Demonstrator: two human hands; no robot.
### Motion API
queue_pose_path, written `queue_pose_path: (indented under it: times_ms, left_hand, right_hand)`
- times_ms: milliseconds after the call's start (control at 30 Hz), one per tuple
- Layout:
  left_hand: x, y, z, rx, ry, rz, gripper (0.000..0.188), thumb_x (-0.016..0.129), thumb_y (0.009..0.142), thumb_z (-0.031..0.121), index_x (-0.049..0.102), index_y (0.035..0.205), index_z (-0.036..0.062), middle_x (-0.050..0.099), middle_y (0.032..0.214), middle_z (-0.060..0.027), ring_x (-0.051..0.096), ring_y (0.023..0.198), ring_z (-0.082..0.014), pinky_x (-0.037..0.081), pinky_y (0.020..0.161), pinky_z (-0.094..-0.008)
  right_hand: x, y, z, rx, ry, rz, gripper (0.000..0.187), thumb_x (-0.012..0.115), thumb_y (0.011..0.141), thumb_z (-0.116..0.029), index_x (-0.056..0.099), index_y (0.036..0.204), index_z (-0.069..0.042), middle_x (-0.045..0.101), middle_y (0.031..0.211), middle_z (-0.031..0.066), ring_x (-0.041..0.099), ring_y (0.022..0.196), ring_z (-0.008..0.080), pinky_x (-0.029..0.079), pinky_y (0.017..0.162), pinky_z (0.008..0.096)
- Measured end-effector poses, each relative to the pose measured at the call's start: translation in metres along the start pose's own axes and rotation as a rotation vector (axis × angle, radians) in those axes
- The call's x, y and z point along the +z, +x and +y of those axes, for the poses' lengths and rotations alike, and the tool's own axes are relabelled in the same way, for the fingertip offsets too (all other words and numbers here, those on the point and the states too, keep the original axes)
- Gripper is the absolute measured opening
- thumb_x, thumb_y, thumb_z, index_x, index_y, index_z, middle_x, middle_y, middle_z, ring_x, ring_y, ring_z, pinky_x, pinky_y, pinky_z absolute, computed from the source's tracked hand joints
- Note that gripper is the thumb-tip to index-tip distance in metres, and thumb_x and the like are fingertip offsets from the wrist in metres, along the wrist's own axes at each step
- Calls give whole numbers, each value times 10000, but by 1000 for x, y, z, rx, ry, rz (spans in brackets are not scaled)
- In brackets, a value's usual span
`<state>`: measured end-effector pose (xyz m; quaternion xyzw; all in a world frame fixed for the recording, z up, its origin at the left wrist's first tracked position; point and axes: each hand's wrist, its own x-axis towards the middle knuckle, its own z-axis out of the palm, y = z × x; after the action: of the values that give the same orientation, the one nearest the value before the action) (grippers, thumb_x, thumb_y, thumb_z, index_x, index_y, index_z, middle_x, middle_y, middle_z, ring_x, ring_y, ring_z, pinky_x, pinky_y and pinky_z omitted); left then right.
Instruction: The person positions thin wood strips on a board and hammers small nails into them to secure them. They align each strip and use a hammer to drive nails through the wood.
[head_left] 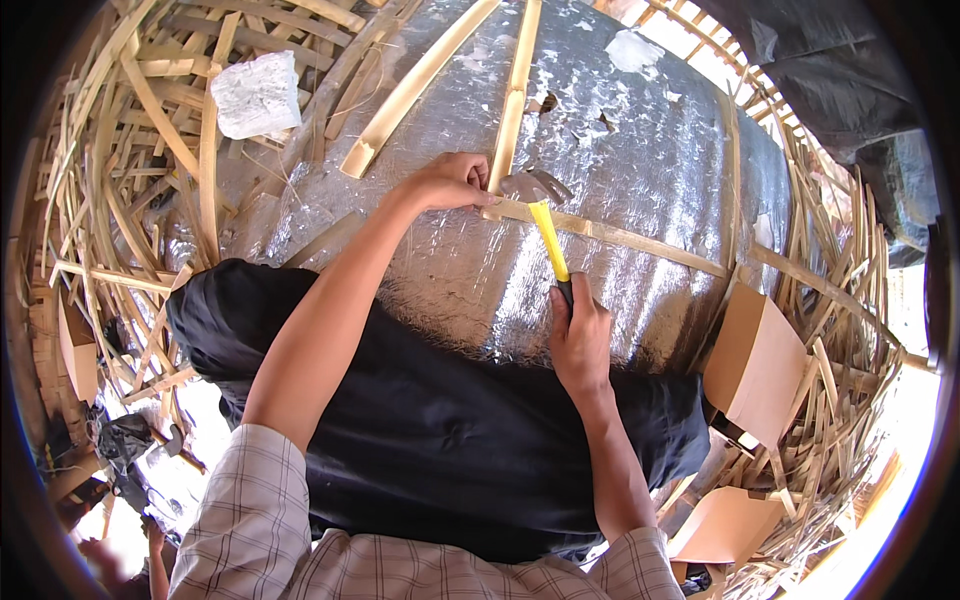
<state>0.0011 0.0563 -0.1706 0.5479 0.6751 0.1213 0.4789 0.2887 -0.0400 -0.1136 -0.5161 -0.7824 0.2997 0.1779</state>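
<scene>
In my right hand (pixel 582 338) is a claw hammer (pixel 551 240) with a yellow handle and black grip. Its metal head hovers at or just over a bamboo strip (pixel 630 238) that runs rightward across a silver foil sheet (pixel 450 260). My left hand (pixel 446 184) is closed in a pinch at that strip's left end, beside the lower end of an upright bamboo strip (pixel 514 100). Whatever lies between those fingertips is too small to make out. Another bamboo strip (pixel 420 88) slants over the foil, left of the upright one.
Loose bamboo strips (pixel 140 150) pile up on the left, with a white block (pixel 256 94) on them. More strips (pixel 835 300) lie at right, near an open cardboard box (pixel 757 365). Black sheeting (pixel 840 80) hangs at upper right. Black cloth (pixel 450 440) covers my lap.
</scene>
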Motion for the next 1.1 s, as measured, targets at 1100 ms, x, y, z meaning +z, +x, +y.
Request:
queue_pose_path:
  times_ms: [1100]
  left_hand:
    - [0, -5, 2, -39, -175, -37, 165, 744, 970, 106, 604, 994, 20, 742, 895, -123, 777, 756, -165, 609, 591, -246]
  right_hand:
    - [23, -10, -3, -69, -28, 24, 180, 590, 1048, -58, 449, 1146, -2, 628, 685, 256, 646, 604, 486, 433, 482, 557]
